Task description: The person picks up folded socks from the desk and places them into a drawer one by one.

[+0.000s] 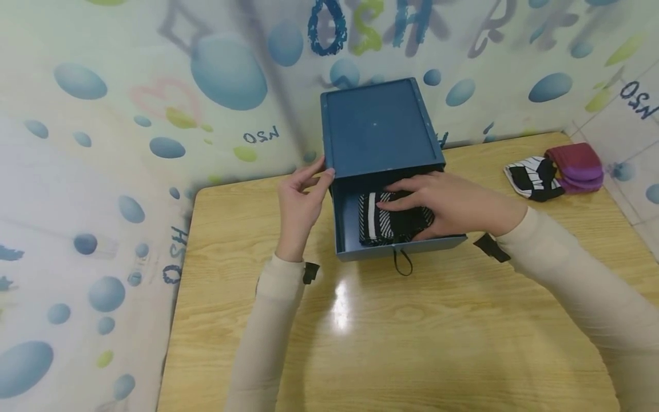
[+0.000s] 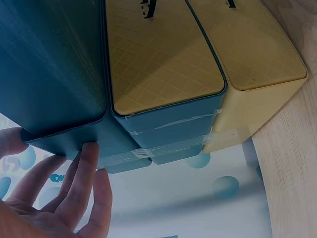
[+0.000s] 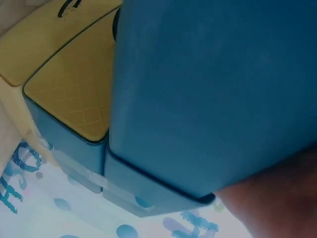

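Note:
A blue drawer unit (image 1: 381, 129) stands against the patterned wall, its top drawer (image 1: 347, 252) pulled out toward me. Inside the drawer lies a folded black cloth item (image 1: 378, 220) with white stripes and a herringbone pattern. My right hand (image 1: 443, 200) reaches in from the right and rests on this item, fingers spread over its top and thumb down by the near edge. At the unit's front left corner, my left hand (image 1: 304, 200) touches the side with thumb and fairly straight fingers. The right wrist view shows the drawer's blue side (image 3: 208, 99); the right fingers are hidden there.
Below the open drawer are lower drawers with yellow fronts (image 2: 163, 54), taped along the side. A black pull loop (image 1: 403, 263) hangs from the open drawer. At the table's (image 1: 412, 343) far right lie a black-and-white folded item (image 1: 535, 178) and maroon and purple folded items (image 1: 575, 165).

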